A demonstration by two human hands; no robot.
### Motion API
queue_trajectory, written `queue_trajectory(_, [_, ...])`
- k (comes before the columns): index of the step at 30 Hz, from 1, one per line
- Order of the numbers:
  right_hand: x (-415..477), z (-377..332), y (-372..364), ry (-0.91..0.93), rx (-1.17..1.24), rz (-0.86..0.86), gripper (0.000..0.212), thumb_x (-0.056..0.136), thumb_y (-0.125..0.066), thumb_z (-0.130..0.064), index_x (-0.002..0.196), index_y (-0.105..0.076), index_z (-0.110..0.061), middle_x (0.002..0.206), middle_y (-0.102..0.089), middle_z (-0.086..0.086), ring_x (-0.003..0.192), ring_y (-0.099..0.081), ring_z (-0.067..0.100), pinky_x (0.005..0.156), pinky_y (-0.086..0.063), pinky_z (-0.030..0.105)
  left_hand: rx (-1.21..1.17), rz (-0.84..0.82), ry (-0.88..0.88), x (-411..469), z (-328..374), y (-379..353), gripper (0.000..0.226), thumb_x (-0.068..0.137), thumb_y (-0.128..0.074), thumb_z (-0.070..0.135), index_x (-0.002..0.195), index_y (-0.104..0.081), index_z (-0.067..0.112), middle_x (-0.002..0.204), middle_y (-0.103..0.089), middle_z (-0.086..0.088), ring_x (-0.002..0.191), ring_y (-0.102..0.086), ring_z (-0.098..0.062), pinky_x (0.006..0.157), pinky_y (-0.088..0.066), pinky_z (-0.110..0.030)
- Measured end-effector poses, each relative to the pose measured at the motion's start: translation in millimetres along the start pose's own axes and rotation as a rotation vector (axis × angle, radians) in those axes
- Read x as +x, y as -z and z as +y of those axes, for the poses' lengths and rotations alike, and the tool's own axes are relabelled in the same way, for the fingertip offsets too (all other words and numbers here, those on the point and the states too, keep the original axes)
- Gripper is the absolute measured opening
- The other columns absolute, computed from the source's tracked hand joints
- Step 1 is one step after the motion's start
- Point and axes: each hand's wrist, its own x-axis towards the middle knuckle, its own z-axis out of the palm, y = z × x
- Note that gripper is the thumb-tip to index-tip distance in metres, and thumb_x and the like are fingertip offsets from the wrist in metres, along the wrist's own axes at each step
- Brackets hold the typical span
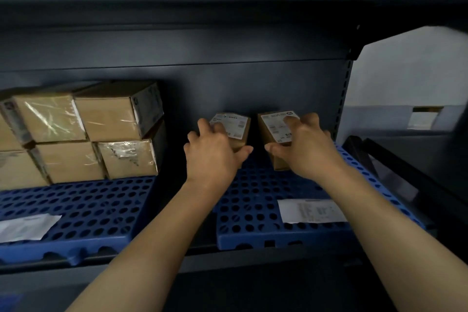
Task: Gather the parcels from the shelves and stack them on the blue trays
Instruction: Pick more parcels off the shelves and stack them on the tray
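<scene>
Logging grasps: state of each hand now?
Left hand: closed on the left box.
Right hand: closed on the right box.

White shipping label (231,126) on top of small parcel (239,139) under left hand (215,154): print blurred, unreadable.
White label (278,126) on parcel (276,157) under right hand (307,149): barcode-like blocks, no legible text.
Paper slip (311,210) on blue tray (253,200), nearer than right hand: lines of print, illegible.

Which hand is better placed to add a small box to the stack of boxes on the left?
Left, probably. The left hand grips the small box nearer the stack; the right hand holds the farther one.
</scene>
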Motion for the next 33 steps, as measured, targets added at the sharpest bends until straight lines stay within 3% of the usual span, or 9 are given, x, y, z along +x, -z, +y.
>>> queue_trajectory(16, [50.6, 18.9, -21.2, 0.053, -0.023, -0.198, 0.083, 0.083, -0.049, -0.065, 0.147, -0.025, -0.018, 0.142, -0.024, 0.008, 0.125, -0.037, 0.034, 0.103, -0.038, 0.038, -0.031, -0.198, 0.077, 18.3, 9.7, -29.3, 0.088, 0.071, -0.060, 0.065, 0.137, -0.034, 0.013, 0.130, -0.033, -0.012, 0.118, -0.038, -0.033, 0.095, -0.044, -0.045])
queue_trajectory(25, [52.8, 13.3, -24.1, 0.093, -0.082, -0.276, 0.080, 0.088, -0.038, -0.065, 0.150, -0.017, -0.018, 0.151, -0.013, 0.007, 0.134, -0.023, 0.036, 0.109, -0.027, 0.039, -0.016, -0.281, 0.000, 23.4, -3.6, -30.1, 0.069, 0.079, -0.069, 0.030, 0.137, -0.033, 0.019, 0.132, -0.031, -0.008, 0.117, -0.041, -0.030, 0.098, -0.042, -0.046])
queue_trajectory(33, [50.5, 12.2, -23.1, 0.116, -0.093, -0.263, 0.076, 0.090, -0.040, -0.061, 0.149, -0.020, -0.017, 0.152, -0.014, 0.008, 0.135, -0.024, 0.034, 0.111, -0.025, 0.037, -0.069, -0.257, -0.054, 26.2, -11.2, -34.0, 0.065, 0.080, -0.069, 0.020, 0.137, -0.037, 0.021, 0.134, -0.034, -0.004, 0.117, -0.044, -0.030, 0.099, -0.041, -0.047])
